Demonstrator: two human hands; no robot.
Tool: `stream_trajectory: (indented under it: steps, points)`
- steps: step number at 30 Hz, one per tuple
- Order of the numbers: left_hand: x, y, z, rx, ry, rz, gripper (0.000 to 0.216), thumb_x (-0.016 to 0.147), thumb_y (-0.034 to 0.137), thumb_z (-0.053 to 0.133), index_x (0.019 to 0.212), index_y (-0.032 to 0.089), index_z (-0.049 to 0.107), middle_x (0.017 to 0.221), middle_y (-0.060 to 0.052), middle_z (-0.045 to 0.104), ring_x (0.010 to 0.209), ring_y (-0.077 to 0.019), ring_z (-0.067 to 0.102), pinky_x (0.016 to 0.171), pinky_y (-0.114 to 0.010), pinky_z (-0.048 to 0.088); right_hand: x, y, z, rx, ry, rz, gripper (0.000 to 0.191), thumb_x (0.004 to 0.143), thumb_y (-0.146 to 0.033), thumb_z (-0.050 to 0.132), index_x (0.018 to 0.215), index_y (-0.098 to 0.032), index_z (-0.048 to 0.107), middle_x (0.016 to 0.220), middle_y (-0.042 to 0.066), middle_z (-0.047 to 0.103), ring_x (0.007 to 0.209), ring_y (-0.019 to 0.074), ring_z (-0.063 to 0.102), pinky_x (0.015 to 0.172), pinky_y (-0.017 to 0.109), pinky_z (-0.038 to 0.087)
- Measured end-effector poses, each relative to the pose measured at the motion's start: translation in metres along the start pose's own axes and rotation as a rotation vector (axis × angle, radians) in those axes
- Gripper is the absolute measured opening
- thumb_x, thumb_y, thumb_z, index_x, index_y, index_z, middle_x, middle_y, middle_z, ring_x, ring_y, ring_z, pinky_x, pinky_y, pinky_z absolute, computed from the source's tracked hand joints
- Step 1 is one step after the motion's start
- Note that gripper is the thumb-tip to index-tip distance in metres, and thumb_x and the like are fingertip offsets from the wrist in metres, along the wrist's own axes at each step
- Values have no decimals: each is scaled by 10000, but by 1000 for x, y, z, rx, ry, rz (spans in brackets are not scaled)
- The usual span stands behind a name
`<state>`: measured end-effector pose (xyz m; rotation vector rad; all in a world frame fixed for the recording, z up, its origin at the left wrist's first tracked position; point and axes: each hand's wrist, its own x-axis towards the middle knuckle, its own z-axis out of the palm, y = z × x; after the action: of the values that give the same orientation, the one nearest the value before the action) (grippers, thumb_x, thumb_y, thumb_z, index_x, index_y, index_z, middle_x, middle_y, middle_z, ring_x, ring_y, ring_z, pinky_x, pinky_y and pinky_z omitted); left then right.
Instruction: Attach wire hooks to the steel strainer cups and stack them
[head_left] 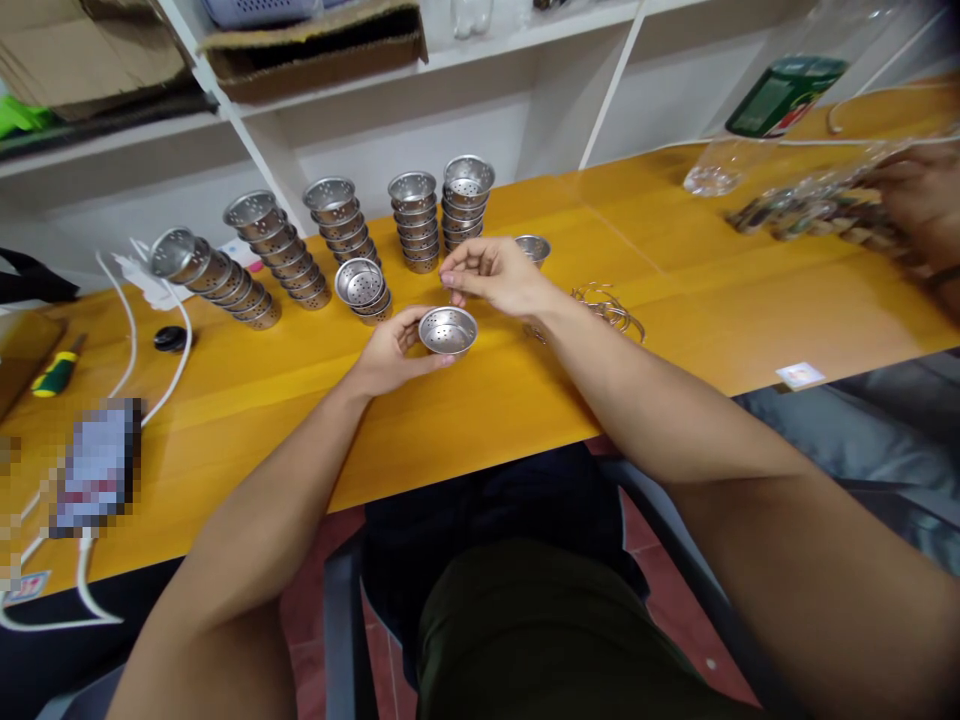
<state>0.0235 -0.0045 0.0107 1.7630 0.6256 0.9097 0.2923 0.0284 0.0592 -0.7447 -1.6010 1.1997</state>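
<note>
My left hand (394, 355) is closed around the side of a small perforated metal cup (448, 332), its mouth tilted up toward me. Just above the cup's far rim, my right hand (491, 275) is in a pinch; whatever lies between the fingertips is too small to make out. Behind my hands stand several stacks of similar cups, among them a short stack (361, 285) close to my left hand and a taller one (414, 220). Another metal cup (534, 248) is partly hidden behind my right hand. Beside my right forearm lies a loose pile of thin bent wires (611, 310).
A clear plastic bottle (784, 100) with a green label stands at the right back. Near it, another person's hand (926, 195) is by a heap of small pieces in clear plastic. Leftward lie a screwdriver (56, 372), a black cap (171, 339) and white cables. White shelving (420, 120) borders the back.
</note>
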Motion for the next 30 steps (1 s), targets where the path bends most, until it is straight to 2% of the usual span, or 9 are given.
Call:
stream_trajectory:
  steps: [3, 5, 8, 12, 16, 20, 24, 28, 30]
  points:
    - [1, -3, -1, -7, 32, 11, 939, 771, 658, 1217, 1499, 224, 812, 1579, -168, 865, 1524, -376, 836, 1411, -589, 648, -4, 7, 4, 16, -17, 2, 517, 775, -603, 1186, 1039, -280, 880, 966, 25, 875, 891, 221, 794, 915, 426, 738]
    - [2, -6, -3, -9, 40, 26, 935, 769, 648, 1221, 1492, 223, 806, 1566, -166, 870, 1502, -360, 844, 1386, -563, 662, -6, 13, 7, 4, -32, 8, 476, 806, -599, 1171, 1004, -271, 888, 991, 29, 893, 907, 212, 793, 910, 403, 732]
    - [3, -12, -6, -17, 53, 78, 916, 788, 617, 1220, 1498, 236, 785, 1580, -161, 863, 1497, -345, 845, 1346, -526, 682, -2, 23, 7, 3, 30, -13, 522, 865, -665, 1134, 1038, -241, 884, 999, 50, 893, 874, 205, 786, 845, 382, 727]
    - [3, -18, -10, -6, 112, 121, 903, 819, 634, 1201, 1506, 251, 758, 1537, -152, 863, 1430, -329, 868, 1254, -475, 721, 9, 33, -8, 31, 230, -89, 687, 825, -743, 1166, 1143, -246, 813, 898, 19, 811, 737, 171, 722, 693, 331, 680]
    - [4, -18, -10, 31, 195, 144, 914, 793, 692, 1197, 1451, 260, 731, 1453, -132, 860, 1345, -304, 876, 1166, -446, 745, 15, 35, -26, -6, 304, -142, 687, 862, -804, 1130, 1079, -263, 768, 880, 29, 760, 677, 168, 662, 576, 320, 604]
    - [5, -11, -9, 94, 212, 138, 923, 769, 727, 1194, 1414, 247, 740, 1400, -131, 867, 1286, -305, 881, 1135, -458, 757, 11, 30, -24, -32, 234, -109, 573, 974, -733, 1063, 1114, -250, 788, 809, 27, 722, 622, 166, 551, 513, 320, 492]
    - [5, -6, -9, 130, 223, 134, 953, 731, 780, 1190, 1372, 237, 741, 1324, -118, 884, 1197, -299, 890, 1075, -454, 772, 0, 18, -3, -89, 74, -150, 398, 1058, -548, 992, 1132, -229, 767, 705, -36, 618, 597, 134, 470, 535, 280, 382]
    - [6, -10, -9, 153, 224, 155, 957, 759, 771, 1179, 1414, 232, 736, 1347, -128, 880, 1222, -301, 889, 1091, -452, 768, -10, 9, 16, -161, -62, -236, 299, 1117, -456, 906, 1140, -207, 741, 695, -91, 506, 602, 104, 392, 582, 271, 337]
    - [6, -13, -9, 143, 217, 163, 965, 776, 767, 1172, 1450, 233, 734, 1384, -138, 875, 1259, -308, 887, 1114, -457, 767, -12, 9, 20, -220, -85, -273, 253, 1151, -419, 864, 1175, -198, 743, 716, -97, 491, 617, 103, 384, 610, 277, 346]
